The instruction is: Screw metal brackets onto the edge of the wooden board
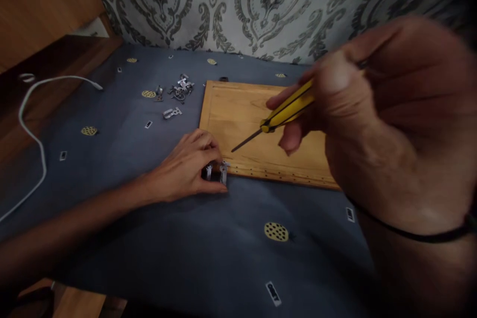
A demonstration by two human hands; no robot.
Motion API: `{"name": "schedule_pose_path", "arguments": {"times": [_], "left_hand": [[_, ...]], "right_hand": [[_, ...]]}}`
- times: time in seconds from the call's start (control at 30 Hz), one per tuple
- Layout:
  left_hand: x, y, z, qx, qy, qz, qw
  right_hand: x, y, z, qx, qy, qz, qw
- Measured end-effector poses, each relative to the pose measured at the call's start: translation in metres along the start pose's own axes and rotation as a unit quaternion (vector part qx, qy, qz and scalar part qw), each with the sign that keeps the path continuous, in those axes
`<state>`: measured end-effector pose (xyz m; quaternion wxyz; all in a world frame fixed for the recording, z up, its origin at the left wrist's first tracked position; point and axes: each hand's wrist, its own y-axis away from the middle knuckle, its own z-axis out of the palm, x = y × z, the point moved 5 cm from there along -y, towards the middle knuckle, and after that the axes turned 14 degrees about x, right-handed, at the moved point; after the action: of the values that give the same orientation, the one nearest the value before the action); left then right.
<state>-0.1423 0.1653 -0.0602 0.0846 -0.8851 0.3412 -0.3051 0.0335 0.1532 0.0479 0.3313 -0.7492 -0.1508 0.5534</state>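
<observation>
A wooden board [242, 114] lies flat, with a row of small holes along its near edge. At its near left corner my left hand [190, 164] grips a shiny metal bracket [223, 173] between thumb and fingers; part of the bracket is hidden by the hand. My right hand [395, 124], large and close to the camera, is closed around a yellow and black screwdriver [290, 107]. The screwdriver's thin shaft points down and left over the board, its tip apart from the bracket.
Left of the board lie a loose metal bracket [172, 113] and a small pile of metal fittings and screws [181, 88]. A white cable [40, 149] curves across the left side. A patterned curtain or wall covering [216, 5] rises behind the dark blue tablecloth [179, 253].
</observation>
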Motion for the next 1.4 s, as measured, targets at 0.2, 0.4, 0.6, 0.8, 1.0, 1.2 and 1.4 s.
{"name": "schedule_pose_path", "arguments": {"times": [0.2, 0.4, 0.6, 0.8, 1.0, 1.2, 1.4], "left_hand": [[0.001, 0.0, 0.0, 0.006, -0.003, 0.006, 1.0], [0.001, 0.001, -0.001, 0.014, 0.004, 0.01, 1.0], [0.0, 0.001, -0.001, 0.013, 0.0, 0.01, 1.0], [0.001, 0.001, -0.001, 0.014, 0.003, 0.011, 1.0], [0.0, 0.001, 0.0, 0.002, -0.001, 0.003, 1.0], [-0.001, 0.0, 0.0, -0.005, -0.006, -0.009, 1.0], [0.0, 0.0, 0.0, -0.007, -0.008, -0.01, 1.0]], "right_hand": [[0.005, 0.002, 0.008, -0.066, 0.053, -0.021, 0.996], [0.01, 0.009, 0.014, -0.091, 0.069, -0.023, 0.993], [0.016, 0.011, 0.016, -0.101, 0.08, -0.024, 0.991], [0.024, 0.012, 0.022, -0.124, 0.052, 0.017, 0.991], [0.025, 0.013, 0.022, -0.127, 0.07, 0.013, 0.989], [0.022, 0.016, 0.022, -0.132, 0.088, 0.028, 0.987], [0.02, 0.013, 0.024, -0.161, 0.06, 0.029, 0.985]]}}
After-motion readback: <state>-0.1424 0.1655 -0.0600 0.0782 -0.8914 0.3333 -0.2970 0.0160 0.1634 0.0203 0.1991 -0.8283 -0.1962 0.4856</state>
